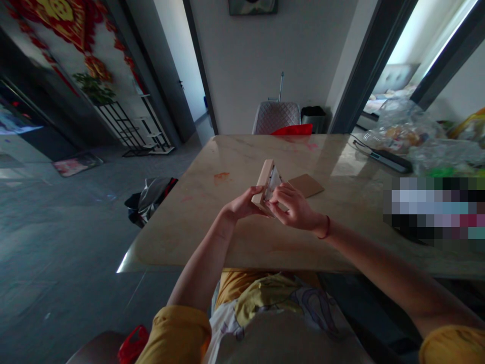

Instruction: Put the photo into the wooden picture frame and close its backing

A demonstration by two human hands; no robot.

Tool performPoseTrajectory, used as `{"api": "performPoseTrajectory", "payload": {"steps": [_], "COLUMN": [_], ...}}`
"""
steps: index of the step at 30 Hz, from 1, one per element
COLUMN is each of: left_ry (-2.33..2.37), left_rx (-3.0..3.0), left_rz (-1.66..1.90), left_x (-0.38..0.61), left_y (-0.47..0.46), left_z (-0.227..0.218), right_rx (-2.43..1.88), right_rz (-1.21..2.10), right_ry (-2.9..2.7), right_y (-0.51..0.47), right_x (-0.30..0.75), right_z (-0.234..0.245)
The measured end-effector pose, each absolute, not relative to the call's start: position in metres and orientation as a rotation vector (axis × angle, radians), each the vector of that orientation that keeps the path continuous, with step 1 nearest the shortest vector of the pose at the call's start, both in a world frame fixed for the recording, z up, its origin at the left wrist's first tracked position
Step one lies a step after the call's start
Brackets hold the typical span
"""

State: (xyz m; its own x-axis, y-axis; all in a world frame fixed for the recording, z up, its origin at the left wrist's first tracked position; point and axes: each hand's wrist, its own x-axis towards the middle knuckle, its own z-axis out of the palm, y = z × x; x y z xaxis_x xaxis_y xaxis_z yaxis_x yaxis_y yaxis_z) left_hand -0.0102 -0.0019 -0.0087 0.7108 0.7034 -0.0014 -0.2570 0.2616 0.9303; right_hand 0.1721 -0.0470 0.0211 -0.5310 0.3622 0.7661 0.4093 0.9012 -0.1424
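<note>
Worn: short mustard-yellow cloth sleeves (172, 336), a white printed cloth top (227, 328) with a yellow patch and purple line pattern, and a thin red cord bracelet (326, 227) on the right wrist (316, 225).

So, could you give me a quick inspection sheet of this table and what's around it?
Surface: pale marble-look table, with an orange smear.
Job's things: light wooden frame with a pale insert, held up off the table; flat brown square lying just beyond it.
Clutter: clear plastic bags and a flat dark device at the far right; a pixelated patch hides the nearer right.
Hands: left hand and right hand both on the frame.
Cables: nothing seen.
Surroundings: quilted chair beyond the table; shiny bag on the floor; plant on a black stand.
</note>
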Motion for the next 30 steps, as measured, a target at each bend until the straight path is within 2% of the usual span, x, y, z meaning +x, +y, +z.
{"api": "performPoseTrajectory", "payload": {"steps": [8,16,21,30], "left_ry": [0.461,0.464,0.47,0.435], "left_rx": [1.106,1.13,1.102,1.053], "left_rz": [0.659,0.692,0.595,0.55], "left_x": [-0.01,-0.01,-0.009,-0.008], "left_y": [-0.001,-0.002,0.0,0.005], "left_z": [-0.01,-0.016,-0.016,-0.018], "right_rx": [-0.515,-0.344,-0.26,-0.262], "right_rz": [-0.192,-0.272,-0.392,-0.408], "right_ry": [-2.235,-2.411,-2.469,-2.509], "right_y": [-0.044,-0.039,-0.03,-0.024], "right_x": [0.176,0.184,0.186,0.186], "right_z": [0.018,0.04,0.048,0.05]}}
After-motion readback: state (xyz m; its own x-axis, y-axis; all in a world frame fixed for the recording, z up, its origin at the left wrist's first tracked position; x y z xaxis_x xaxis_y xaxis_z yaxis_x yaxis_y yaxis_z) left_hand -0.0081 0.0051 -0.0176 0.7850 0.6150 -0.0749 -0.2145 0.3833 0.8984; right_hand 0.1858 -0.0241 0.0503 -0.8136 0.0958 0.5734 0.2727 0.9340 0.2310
